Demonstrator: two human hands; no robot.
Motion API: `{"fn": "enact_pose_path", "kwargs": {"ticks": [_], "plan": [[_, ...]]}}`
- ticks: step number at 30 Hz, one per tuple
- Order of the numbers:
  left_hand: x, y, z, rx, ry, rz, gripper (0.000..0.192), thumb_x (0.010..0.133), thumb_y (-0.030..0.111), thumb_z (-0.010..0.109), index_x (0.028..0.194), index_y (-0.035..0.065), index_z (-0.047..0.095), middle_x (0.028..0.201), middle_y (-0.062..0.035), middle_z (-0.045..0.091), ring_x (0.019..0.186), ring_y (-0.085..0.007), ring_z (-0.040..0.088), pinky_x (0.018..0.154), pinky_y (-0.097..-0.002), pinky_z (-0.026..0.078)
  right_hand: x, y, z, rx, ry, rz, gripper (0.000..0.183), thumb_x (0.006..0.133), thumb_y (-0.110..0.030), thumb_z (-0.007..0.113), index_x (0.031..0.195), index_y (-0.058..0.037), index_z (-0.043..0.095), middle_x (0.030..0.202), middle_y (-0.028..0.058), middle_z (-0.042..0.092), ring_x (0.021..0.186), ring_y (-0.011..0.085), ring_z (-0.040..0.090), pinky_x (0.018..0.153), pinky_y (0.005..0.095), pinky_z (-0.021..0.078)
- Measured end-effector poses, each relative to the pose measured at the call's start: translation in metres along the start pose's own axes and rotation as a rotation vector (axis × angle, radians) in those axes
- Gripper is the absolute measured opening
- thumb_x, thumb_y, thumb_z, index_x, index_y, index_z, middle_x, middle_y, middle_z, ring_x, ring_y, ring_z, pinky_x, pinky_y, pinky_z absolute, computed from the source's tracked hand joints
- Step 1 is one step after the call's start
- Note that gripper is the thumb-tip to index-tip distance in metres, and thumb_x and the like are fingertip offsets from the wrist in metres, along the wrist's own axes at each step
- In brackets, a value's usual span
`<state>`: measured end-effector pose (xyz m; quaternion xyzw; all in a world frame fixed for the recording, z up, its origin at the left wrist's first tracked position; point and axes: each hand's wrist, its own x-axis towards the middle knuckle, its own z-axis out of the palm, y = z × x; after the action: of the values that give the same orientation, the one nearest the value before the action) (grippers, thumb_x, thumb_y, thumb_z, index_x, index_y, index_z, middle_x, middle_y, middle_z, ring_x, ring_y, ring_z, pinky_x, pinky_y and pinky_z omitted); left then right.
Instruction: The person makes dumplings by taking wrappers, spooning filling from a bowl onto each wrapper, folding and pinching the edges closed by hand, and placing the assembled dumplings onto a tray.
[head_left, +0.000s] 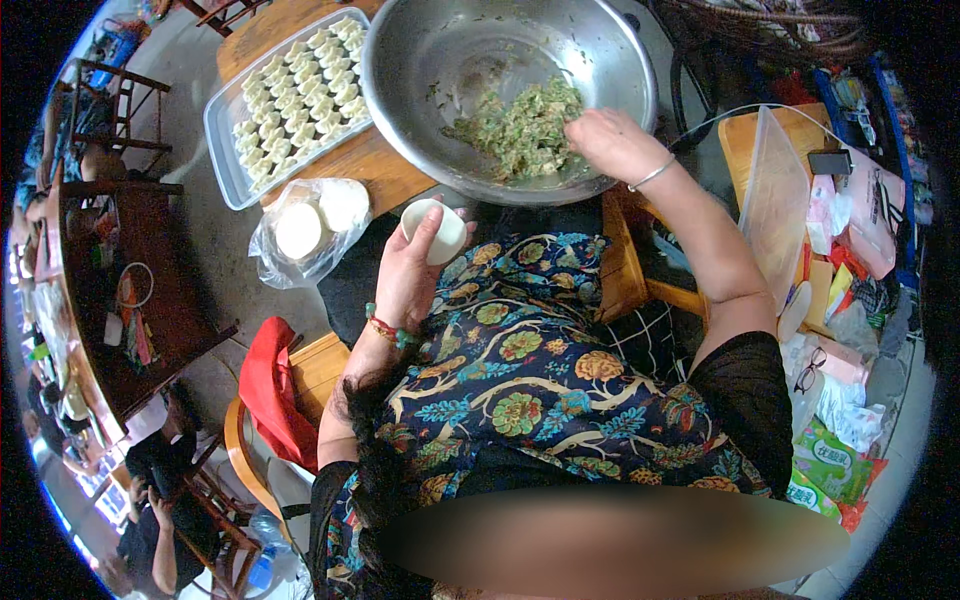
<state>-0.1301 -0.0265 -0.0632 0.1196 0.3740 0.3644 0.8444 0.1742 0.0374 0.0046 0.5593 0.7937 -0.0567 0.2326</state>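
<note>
My left hand (416, 251) holds a round dough wrapper (442, 232), curved slightly in the palm with the thumb on it. My right hand (611, 142) is inside a large steel basin (405, 112), its fingers bent at the edge of a green chopped filling (529, 131). Whether the fingers grip a tool or filling is hidden. Left of the basin, a clear plastic tray (229, 180) carries rows of folded dumplings (304, 94). Two stacks of round wrappers (298, 230) lie in an open plastic bag (274, 274) below the tray.
The basin and tray rest on a wooden table (394, 169). A translucent lid (772, 202) stands upright at the right, near packets and eyeglasses (810, 370). A red cloth (277, 390) hangs over a wooden chair (322, 367) at my left. Another person (165, 510) sits at lower left.
</note>
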Motion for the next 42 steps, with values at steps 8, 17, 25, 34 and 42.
{"fn": "enact_pose_path", "kwargs": {"ticks": [8, 17, 25, 34, 42], "plan": [[0.010, -0.004, 0.016, 0.093, -0.028, -0.047, 0.041, 0.095, 0.029, 0.061, 0.121, -0.0008, 0.052, 0.115, -0.0108, 0.063, 0.101, -0.0225, 0.064, 0.093, -0.0347, 0.050, -0.012, -0.026, -0.028, 0.239, 0.175, -0.132, 0.014, 0.083, -0.009, 0.057, 0.074, 0.0011, 0.062, 0.072, 0.0240, 0.062, 0.073, 0.0404, 0.064, 0.067, 0.0472, 0.0516], [0.009, -0.004, 0.023, 0.178, 0.030, -0.034, 0.039, 0.096, 0.027, 0.060, 0.122, -0.0013, 0.052, 0.115, -0.0112, 0.063, 0.103, -0.0213, 0.063, 0.092, -0.0345, 0.050, -0.009, -0.032, -0.012, 0.372, 0.006, -0.105, 0.022, 0.089, -0.014, 0.053, 0.074, -0.0002, 0.064, 0.072, 0.0229, 0.062, 0.071, 0.0393, 0.064, 0.067, 0.0478, 0.0516], [0.010, -0.011, 0.018, 0.246, 0.010, -0.007, 0.040, 0.096, 0.028, 0.060, 0.122, -0.0010, 0.054, 0.117, -0.0088, 0.062, 0.104, -0.0188, 0.061, 0.091, -0.0349, 0.050, -0.012, -0.035, -0.008, 0.420, -0.051, -0.103, 0.024, 0.083, -0.016, 0.054, 0.073, 0.0011, 0.066, 0.071, 0.0248, 0.063, 0.070, 0.0408, 0.064, 0.070, 0.0487, 0.0518], [0.013, -0.013, 0.017, 0.211, 0.021, 0.016, 0.036, 0.095, 0.024, 0.061, 0.122, 0.0009, 0.053, 0.114, -0.0074, 0.063, 0.101, -0.0175, 0.062, 0.089, -0.0327, 0.051, -0.020, -0.037, -0.018, 0.684, -0.051, -0.179, 0.024, 0.092, -0.018, 0.053, 0.082, 0.0006, 0.064, 0.067, 0.0216, 0.059, 0.061, 0.0361, 0.059, 0.062, 0.0445, 0.0461], [0.009, -0.001, 0.019, 0.196, 0.023, -0.028, 0.035, 0.094, 0.021, 0.062, 0.122, 0.0019, 0.053, 0.114, -0.0092, 0.064, 0.103, -0.0199, 0.064, 0.089, -0.0341, 0.052, -0.018, -0.037, -0.028, 1.394, -0.257, -0.013, 0.026, 0.098, -0.023, 0.053, 0.096, -0.0031, 0.070, 0.057, -0.0100, 0.038, 0.052, 0.0021, 0.033, 0.047, 0.0206, 0.0265]]}}
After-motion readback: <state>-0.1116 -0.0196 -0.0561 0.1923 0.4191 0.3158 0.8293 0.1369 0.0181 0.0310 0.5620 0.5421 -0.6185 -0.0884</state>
